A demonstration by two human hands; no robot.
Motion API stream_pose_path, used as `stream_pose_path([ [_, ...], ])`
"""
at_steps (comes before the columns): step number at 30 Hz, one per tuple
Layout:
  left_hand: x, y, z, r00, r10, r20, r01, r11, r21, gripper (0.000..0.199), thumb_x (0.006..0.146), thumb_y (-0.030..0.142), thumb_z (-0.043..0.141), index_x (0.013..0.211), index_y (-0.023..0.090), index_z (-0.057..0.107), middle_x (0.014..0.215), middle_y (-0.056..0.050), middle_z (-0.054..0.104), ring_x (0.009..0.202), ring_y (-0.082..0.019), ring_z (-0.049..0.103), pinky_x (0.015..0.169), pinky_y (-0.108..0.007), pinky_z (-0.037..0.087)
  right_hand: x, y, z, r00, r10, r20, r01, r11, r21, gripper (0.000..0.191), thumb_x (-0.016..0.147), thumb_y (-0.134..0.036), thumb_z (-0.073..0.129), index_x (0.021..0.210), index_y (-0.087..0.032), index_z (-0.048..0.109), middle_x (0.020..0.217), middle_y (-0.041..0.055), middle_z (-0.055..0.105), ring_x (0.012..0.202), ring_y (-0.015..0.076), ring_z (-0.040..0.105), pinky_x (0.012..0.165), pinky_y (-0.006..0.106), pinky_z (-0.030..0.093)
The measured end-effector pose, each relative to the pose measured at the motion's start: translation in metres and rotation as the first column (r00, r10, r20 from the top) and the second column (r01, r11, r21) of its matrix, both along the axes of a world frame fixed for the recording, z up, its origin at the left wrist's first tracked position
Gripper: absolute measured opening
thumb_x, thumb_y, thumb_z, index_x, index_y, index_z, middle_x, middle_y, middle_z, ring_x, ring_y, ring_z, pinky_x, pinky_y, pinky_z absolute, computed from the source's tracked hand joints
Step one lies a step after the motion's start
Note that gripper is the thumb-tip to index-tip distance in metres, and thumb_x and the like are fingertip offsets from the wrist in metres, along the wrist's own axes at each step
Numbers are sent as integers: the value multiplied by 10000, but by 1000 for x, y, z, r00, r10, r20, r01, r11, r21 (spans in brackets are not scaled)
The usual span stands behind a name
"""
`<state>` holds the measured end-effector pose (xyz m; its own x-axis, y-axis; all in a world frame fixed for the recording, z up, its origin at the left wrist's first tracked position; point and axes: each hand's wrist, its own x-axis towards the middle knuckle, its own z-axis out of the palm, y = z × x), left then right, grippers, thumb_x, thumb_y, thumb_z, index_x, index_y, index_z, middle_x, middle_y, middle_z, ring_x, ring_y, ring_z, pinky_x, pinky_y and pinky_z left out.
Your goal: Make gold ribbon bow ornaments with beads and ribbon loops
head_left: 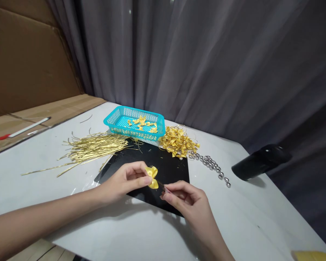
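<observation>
A yellow satin ribbon bow is pinched between the thumb and fingertips of my left hand. Close by on the right, my right hand is closed in a pinch around a small, shiny piece. A thin dark strip runs from that piece toward the bow; its kind is too small to tell. Both hands are above a black mat lying on the white table. Beyond the mat lie a bundle of gold twist ties, a heap of yellow bows and several silver beads.
A turquoise basket with several yellow bows stands at the back. On the right lies a black cylindrical object. A white stick with a red end rests on cardboard at left. A grey curtain hangs behind the table.
</observation>
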<state>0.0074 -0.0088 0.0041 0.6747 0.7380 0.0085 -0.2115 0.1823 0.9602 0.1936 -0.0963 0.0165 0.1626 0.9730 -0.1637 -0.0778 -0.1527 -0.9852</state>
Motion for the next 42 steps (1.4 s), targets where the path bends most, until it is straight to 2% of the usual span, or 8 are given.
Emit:
stream_pose_path([
  [8,1,-2,3,999,34,12,-34,999,9,198,786,298,737,728,161,606,736,20,668,703,-106,595,696,-210,444,7,3,-3,995,73,65,-73,997,-12,263,650,-388,825,772,-170,741,769,37,741,712,164,668,684,248,525],
  [13,1,-2,5,998,55,-9,-55,998,1,213,769,303,748,714,158,603,712,14,670,681,-111,595,681,-219,444,6,3,-2,997,48,52,-47,999,-18,257,646,-390,830,753,-177,735,752,26,736,706,152,665,690,235,521],
  [19,1,-1,4,998,68,-7,-68,998,-7,207,763,288,756,712,152,609,705,16,675,675,-104,596,677,-209,443,8,3,-3,995,85,51,-83,996,-40,287,642,-415,831,773,-179,733,741,29,733,730,158,673,707,234,520],
  [35,1,-1,1,998,69,5,-69,998,-3,183,784,256,741,715,148,611,717,28,684,685,-82,601,677,-182,439,4,1,-1,998,25,49,-23,999,-41,313,632,-430,826,756,-162,722,690,47,732,702,186,685,695,266,521],
  [42,1,-1,2,997,77,-4,-77,997,-2,193,775,264,748,708,148,609,708,28,677,675,-84,594,666,-181,435,4,2,1,998,42,38,-40,998,-49,309,638,-429,824,762,-167,718,689,45,733,712,190,693,707,269,530],
])
